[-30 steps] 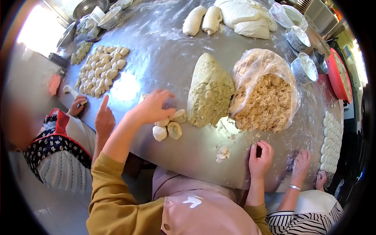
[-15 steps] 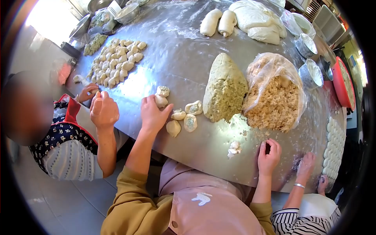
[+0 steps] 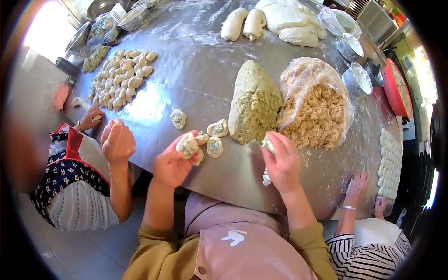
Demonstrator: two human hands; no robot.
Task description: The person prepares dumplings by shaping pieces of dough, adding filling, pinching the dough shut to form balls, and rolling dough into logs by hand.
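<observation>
A small dough piece (image 3: 187,145) with greenish filling sits in my left hand (image 3: 173,163), its fingers closed around it. My right hand (image 3: 283,163) is at the lower edge of the green filling mound (image 3: 254,100), thumb and fingers pinched on a bit of pale green filling (image 3: 268,143). Beside my left hand lie several dough pieces, among them an open one with filling (image 3: 214,147); another piece (image 3: 178,119) lies apart, farther up. A white dough scrap (image 3: 266,178) is partly hidden by my right hand.
Right of the green mound is a bag of brown crumbly filling (image 3: 317,116). Small dough pieces (image 3: 119,79) cover the table's left part; shaped white pieces (image 3: 389,163) line the right edge. One co-worker's hand (image 3: 118,140) is left, another's (image 3: 357,186) right. Large dough (image 3: 294,21) lies behind.
My left hand has picked up a dough piece from the pair above the group and turned palm up. My right hand has moved left and up to the green mound's lower edge and closed on filling.
</observation>
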